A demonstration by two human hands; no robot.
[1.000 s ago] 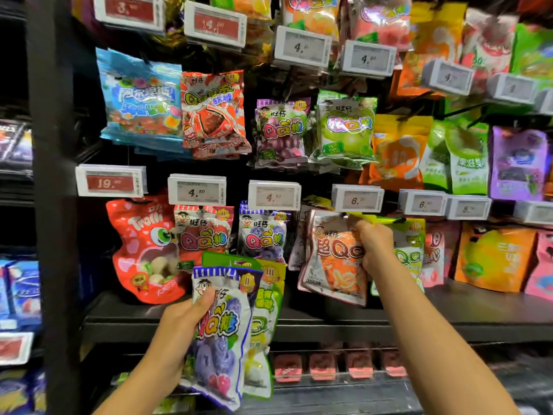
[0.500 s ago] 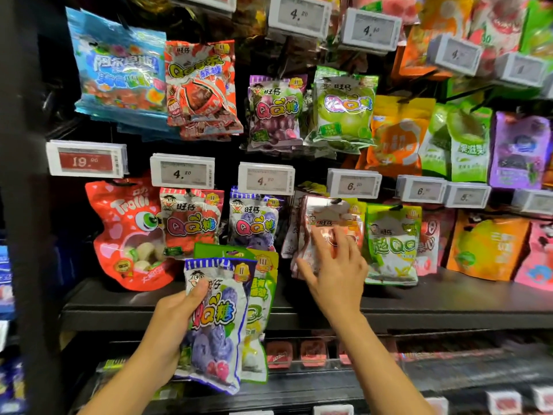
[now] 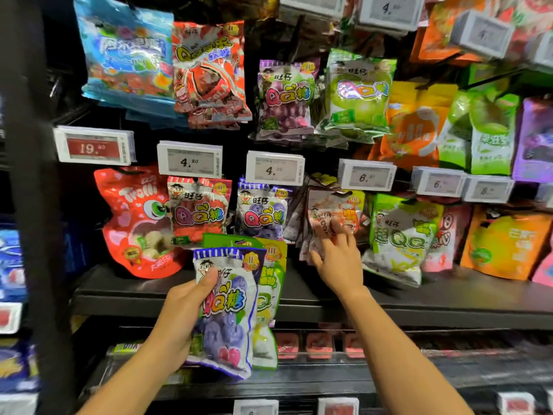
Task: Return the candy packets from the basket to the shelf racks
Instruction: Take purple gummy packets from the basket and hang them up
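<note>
My left hand (image 3: 182,313) grips a stack of candy packets in front of the shelf: a blue-and-purple QQ packet (image 3: 227,313) on top and a green packet (image 3: 269,283) behind it. My right hand (image 3: 336,259) has straight, spread fingers that touch the orange QQ packet (image 3: 335,214) hanging on its peg under the 6.- price tag (image 3: 366,175). Matching blue QQ packets (image 3: 261,214) hang on the peg just above my left hand. No basket is in view.
Pegs hold many more packets: a red Trolli bag (image 3: 134,223), red QQ packets (image 3: 199,211), green-white QQ packets (image 3: 398,235) and an orange bag (image 3: 505,241). A black shelf board (image 3: 449,298) runs below them. A dark upright post (image 3: 27,205) stands on the left.
My right hand let go of the orange packet's top, which now hangs on its peg, and dropped with flat fingers onto its front. My left hand kept holding its packets.
</note>
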